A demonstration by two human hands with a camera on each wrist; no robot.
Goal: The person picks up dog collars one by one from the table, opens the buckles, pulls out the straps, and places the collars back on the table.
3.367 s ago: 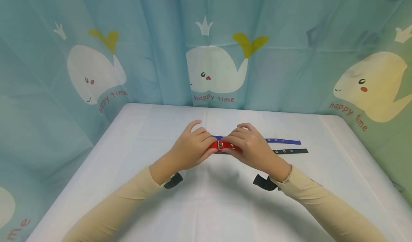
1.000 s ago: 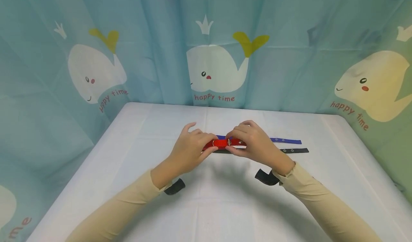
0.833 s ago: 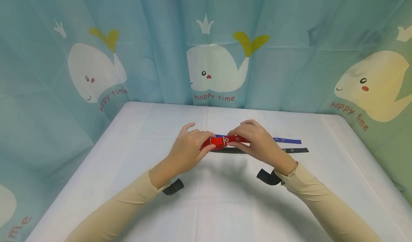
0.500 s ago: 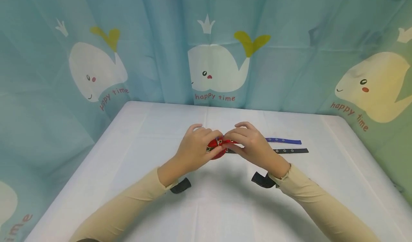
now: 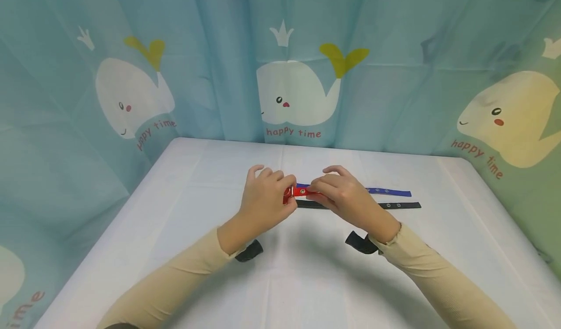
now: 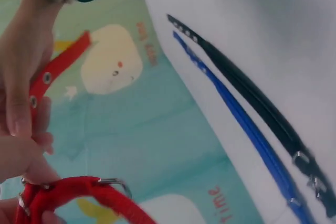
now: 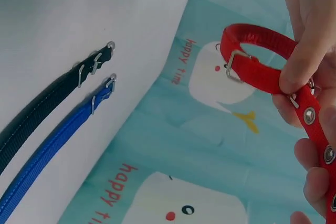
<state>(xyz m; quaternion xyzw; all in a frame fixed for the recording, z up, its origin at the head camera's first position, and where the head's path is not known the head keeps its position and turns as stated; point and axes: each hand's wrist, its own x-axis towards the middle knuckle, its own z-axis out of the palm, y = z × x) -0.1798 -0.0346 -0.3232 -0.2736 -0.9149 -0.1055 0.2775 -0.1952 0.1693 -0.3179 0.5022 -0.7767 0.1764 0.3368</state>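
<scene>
Between both hands a red collar (image 5: 300,191) is held above the table. My left hand (image 5: 266,197) pinches it at its buckle end, where the band bends into a loop (image 7: 257,74) with a metal frame on it. My right hand (image 5: 346,195) pinches the eyelet strap (image 7: 317,129), whose free tip (image 6: 79,48) sticks out past the fingers in the left wrist view. A short eyelet stretch shows between the hands. Fingers partly hide the buckle, so whether its prong sits in an eyelet cannot be told.
A blue collar (image 5: 389,191) and a black collar (image 5: 404,205) lie side by side, stretched out on the white-covered table (image 5: 302,290) behind the hands. A curtain with whale prints (image 5: 298,93) hangs along the far edge. Dark bands (image 5: 361,243) hang at the wrists.
A second ago the collar's ribbed part showed flat between the hands; it then bunched up as they came together. Since then my right hand has shifted slightly right, leaving the eyelet strap stretched between them.
</scene>
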